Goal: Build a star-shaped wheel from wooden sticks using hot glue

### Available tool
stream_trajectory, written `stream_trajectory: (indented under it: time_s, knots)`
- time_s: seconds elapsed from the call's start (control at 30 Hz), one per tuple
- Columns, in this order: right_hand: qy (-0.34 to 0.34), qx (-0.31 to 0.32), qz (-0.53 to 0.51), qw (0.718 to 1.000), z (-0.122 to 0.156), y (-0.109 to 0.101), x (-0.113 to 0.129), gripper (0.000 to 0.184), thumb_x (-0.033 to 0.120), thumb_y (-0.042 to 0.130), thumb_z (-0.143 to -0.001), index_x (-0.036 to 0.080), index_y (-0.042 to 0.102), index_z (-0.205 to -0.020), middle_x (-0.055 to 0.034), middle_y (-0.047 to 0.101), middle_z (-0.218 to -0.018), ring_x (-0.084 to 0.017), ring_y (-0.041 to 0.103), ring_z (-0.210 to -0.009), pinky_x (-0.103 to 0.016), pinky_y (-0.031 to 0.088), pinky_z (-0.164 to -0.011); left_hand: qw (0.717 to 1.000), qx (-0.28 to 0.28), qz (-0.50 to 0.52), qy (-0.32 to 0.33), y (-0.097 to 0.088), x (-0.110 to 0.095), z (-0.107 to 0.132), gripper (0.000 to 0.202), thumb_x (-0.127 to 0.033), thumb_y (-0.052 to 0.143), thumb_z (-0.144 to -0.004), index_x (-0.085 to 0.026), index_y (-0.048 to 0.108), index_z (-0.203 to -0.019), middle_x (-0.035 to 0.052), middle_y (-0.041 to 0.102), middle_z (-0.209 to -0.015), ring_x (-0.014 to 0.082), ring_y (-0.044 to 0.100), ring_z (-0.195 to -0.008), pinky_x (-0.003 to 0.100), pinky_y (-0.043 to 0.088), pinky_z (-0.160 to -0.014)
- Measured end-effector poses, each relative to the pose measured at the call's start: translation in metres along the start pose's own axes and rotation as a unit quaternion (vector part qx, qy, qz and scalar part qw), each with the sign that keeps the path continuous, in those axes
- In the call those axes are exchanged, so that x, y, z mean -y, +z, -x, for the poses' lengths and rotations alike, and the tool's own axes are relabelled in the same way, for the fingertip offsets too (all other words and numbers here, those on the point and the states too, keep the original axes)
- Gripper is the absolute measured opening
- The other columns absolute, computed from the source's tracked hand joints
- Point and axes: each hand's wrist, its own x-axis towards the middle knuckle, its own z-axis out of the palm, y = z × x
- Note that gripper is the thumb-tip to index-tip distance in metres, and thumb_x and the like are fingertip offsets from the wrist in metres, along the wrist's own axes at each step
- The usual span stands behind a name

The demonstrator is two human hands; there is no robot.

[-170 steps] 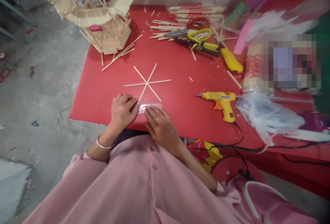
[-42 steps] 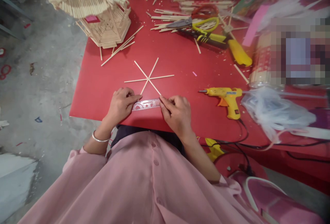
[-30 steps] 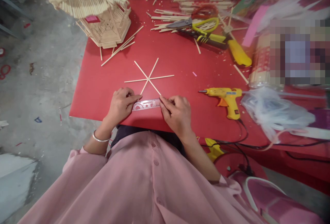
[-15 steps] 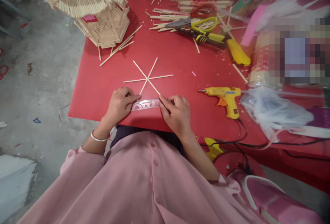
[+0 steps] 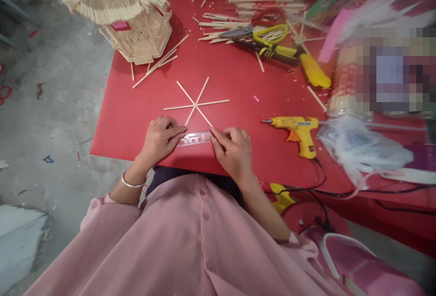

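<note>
A clear ruler (image 5: 195, 138) with red markings lies near the table's front edge, between my two hands. My left hand (image 5: 161, 137) grips its left end, with the index finger stretched to the lower-left tip of a star of thin wooden sticks (image 5: 195, 105). My right hand (image 5: 235, 148) is closed at the ruler's right end, thumb and index finger by the star's lower-right tip. The star lies flat on the red table (image 5: 132, 123), its sticks crossing at one centre. Both hands' fingertips partly cover the ruler's ends.
A yellow hot glue gun (image 5: 299, 128) lies at the right, its cord trailing over the front edge. Scissors (image 5: 272, 32) and loose sticks lie at the back. A wooden stick pavilion model (image 5: 143, 37) stands back left. A clear plastic bag (image 5: 364, 146) sits far right.
My left hand has shifted very slightly to the right along the ruler, covering a little more of its left end. The right hand and the star stay in place.
</note>
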Motion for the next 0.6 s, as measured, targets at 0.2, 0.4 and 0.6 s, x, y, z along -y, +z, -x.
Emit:
stream_trajectory:
  time_s: [0.2,0.4,0.6]
  knots:
    - [0.008,0.001,0.009,1.000,-0.0001,-0.0004,0.0010,0.032,0.038,0.052,-0.101,0.029,0.076,-0.120,-0.0069,0.063,-0.090,-0.020,0.049,-0.086,-0.035,0.036,-0.076,1.000,-0.001,-0.001,0.002,0.0005,0.0008,0.0001,0.027,-0.040,0.057,-0.100,-0.026,0.080,-0.101,0.0068,0.066,-0.093,0.0183,0.054,-0.082,0.036,0.038,-0.075]
    - [0.007,0.005,0.003,1.000,-0.0001,0.0002,0.0000,0.032,0.037,0.052,-0.101,0.029,0.076,-0.120,-0.0069,0.062,-0.090,-0.020,0.048,-0.085,-0.036,0.036,-0.076,1.000,-0.009,-0.006,0.005,0.0009,0.0011,0.0004,0.027,-0.040,0.057,-0.100,-0.026,0.080,-0.101,0.0066,0.067,-0.091,0.0180,0.056,-0.082,0.035,0.039,-0.075]
    - [-0.001,0.002,0.003,1.000,0.0005,-0.0004,0.0000,0.032,0.037,0.052,-0.101,0.028,0.075,-0.121,-0.0072,0.062,-0.090,-0.020,0.049,-0.086,-0.035,0.036,-0.076,1.000,-0.002,-0.005,0.000,0.0014,0.0009,0.0007,0.027,-0.040,0.057,-0.100,-0.026,0.080,-0.103,0.0071,0.067,-0.092,0.0183,0.056,-0.082,0.036,0.039,-0.075]
